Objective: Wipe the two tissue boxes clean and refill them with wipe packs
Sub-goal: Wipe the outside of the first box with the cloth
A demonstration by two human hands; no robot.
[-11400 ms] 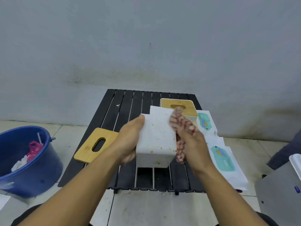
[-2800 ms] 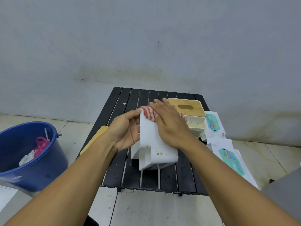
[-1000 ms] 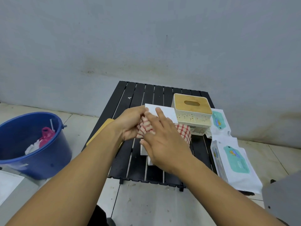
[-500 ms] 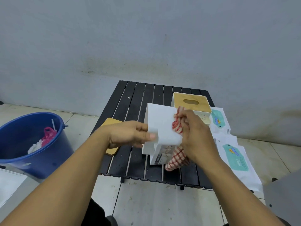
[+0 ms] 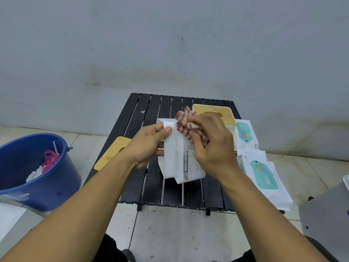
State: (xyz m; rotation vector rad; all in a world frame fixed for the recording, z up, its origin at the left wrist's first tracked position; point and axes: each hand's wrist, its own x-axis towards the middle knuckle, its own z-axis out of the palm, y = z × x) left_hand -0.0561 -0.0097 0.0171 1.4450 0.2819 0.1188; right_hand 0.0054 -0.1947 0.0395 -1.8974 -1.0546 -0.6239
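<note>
bucket [image 5: 37, 173] left of table [image 5: 168, 193]

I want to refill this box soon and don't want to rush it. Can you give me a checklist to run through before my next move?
1. Left hand grip on the white box: ok, thumb and fingers curl round its side.
2. Cloth in the right hand: ok, bunched against the box's upper part.
3. Outside wiped clean: not ok, small specks show beside the label.
4. Inside wiped clean: cannot tell, the inside is not in view.
5. Loose lid at hand: ok, it lies at the table's left edge.
6. Wipe packs ready: ok, two lie by the table's right edge.
</note>
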